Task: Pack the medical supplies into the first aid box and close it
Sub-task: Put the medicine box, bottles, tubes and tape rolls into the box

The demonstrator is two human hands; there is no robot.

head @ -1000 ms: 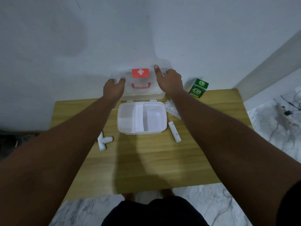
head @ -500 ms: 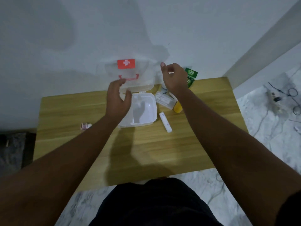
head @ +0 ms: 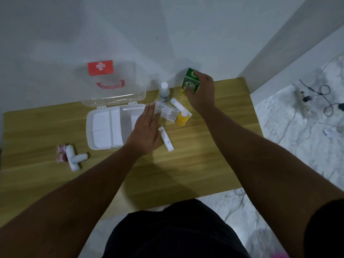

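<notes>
The wooden table (head: pixel 186 174) carries everything. The first aid box (head: pixel 89 131) sits toward its back edge, and I place the rest by it. The clear lid (head: pixel 115 95) stands open behind the box, leaning toward the wall, so opening is done. The compartments look bare, so I judge packing has hardly begun.

My left hand (head: pixel 147 131) lies over the box's right edge with fingers straight and close together, holding nothing. The fingertips reach the clear packet (head: pixel 167 112) just right of the box, though I cannot tell if they touch it. My right hand (head: pixel 202 94) is farther right and back, its fingers and thumb wrapped round the green carton (head: pixel 190 81), which looks lifted off the wood.

Right of the box, near the packet, are a white bottle (head: pixel 164 92) standing upright, a yellow bottle (head: pixel 181 118) and one white roll (head: pixel 179 105). Another white roll (head: pixel 166 139) lies beside my left hand.

Left of the box and well apart from it, two crossed white rolls (head: pixel 74 157) lie touching two small pink tape rolls (head: pixel 60 153).

Every supply has yet to go in, and then the lid must come down.
</notes>
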